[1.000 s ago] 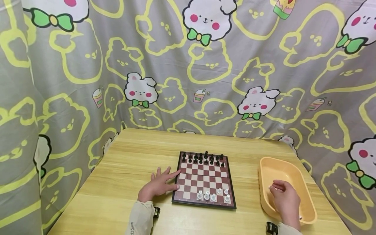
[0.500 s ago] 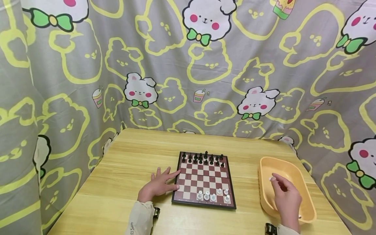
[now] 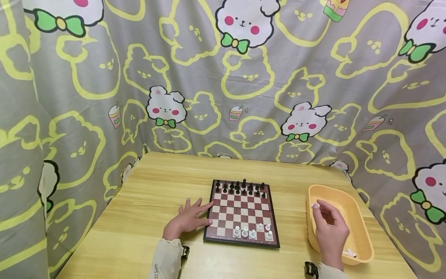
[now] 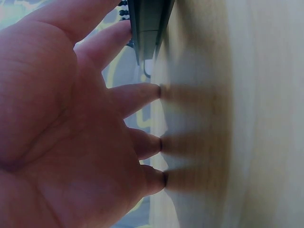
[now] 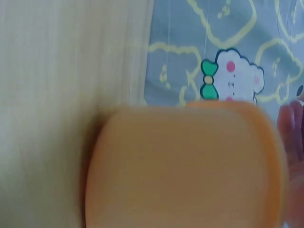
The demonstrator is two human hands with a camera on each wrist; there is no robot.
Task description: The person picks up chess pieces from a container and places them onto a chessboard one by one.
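Note:
A chessboard lies on the wooden table, with black chess pieces in two rows along its far side. Several white chess pieces stand near its front right corner. My left hand is spread at the board's left side, thumb and index finger touching its edge. In the left wrist view, the other fingertips rest on the table. Over the left part of an orange plastic basin, my right hand pinches a small white chess piece, mostly covered by the fingertips.
More white pieces lie at the near end inside the basin. Its wall fills much of the right wrist view. A patterned grey curtain hangs behind and beside the wooden table.
My right hand has risen from inside the basin and shifted left with the white chess piece, uncovering pieces at the basin's near end. The left hand and board stay put.

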